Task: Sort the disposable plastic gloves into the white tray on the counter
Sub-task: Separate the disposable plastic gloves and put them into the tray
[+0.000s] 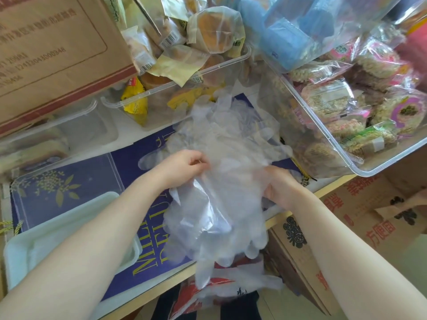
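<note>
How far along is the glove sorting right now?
Done: nothing I can confirm; what shows of the white tray holds no clear gloves. In hand: the left hand and right hand both hold the pile of plastic gloves. Left: moving them all into the tray.

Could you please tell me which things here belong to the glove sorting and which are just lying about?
Job: gloves, white tray, left hand, right hand.
Lying about: cardboard box, bin of wrapped cakes, bin of noodle packs, blue mat.
</note>
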`<state>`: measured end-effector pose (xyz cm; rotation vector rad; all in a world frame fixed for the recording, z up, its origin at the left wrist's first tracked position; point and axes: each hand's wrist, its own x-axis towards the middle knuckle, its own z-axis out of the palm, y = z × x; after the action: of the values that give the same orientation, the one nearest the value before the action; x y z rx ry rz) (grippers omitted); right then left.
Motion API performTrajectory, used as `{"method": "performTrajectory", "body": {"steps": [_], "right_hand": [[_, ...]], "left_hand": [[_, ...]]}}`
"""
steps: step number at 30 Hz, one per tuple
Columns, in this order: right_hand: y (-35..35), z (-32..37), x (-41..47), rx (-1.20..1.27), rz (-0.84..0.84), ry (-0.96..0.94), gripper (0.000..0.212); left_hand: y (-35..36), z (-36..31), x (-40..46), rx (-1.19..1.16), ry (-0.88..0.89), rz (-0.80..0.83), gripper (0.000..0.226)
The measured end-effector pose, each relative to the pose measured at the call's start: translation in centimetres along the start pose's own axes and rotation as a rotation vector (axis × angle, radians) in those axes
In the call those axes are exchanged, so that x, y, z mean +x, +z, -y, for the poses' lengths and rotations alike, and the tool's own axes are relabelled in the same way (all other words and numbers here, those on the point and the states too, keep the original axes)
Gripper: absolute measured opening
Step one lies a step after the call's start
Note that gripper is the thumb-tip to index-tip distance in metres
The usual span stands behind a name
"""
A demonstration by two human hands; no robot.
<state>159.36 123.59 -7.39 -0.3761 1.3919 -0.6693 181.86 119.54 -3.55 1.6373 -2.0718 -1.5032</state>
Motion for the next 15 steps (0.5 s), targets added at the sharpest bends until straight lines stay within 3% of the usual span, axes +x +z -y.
{"method": "performTrajectory", "body": {"steps": [2, 5, 10, 15], "right_hand": [[-0.1, -0.1, -0.2, -0.022, 0.041, 0.005, 0.024], [-0.2, -0.1, -0.3, 0.007, 0.052, 0.025, 0.03], [0.0, -0.3, -0.4, 0.181, 0.173, -0.006, 0.039], [1.2, -0.6, -0.4, 0.114, 0.133, -0.038, 0.041]], "left_hand": [[0.5, 0.7, 1.3, 0.191, -0.026, -0.156, 0.014], [0.8, 1.2, 2.2, 0.152, -0.051, -0.334, 0.019], [1.6, 1.9, 2.7, 0.122, -0.047, -0.361, 0.02], [3.0, 2.3, 3.6, 0.146, -0.051, -0.373, 0.019]]}}
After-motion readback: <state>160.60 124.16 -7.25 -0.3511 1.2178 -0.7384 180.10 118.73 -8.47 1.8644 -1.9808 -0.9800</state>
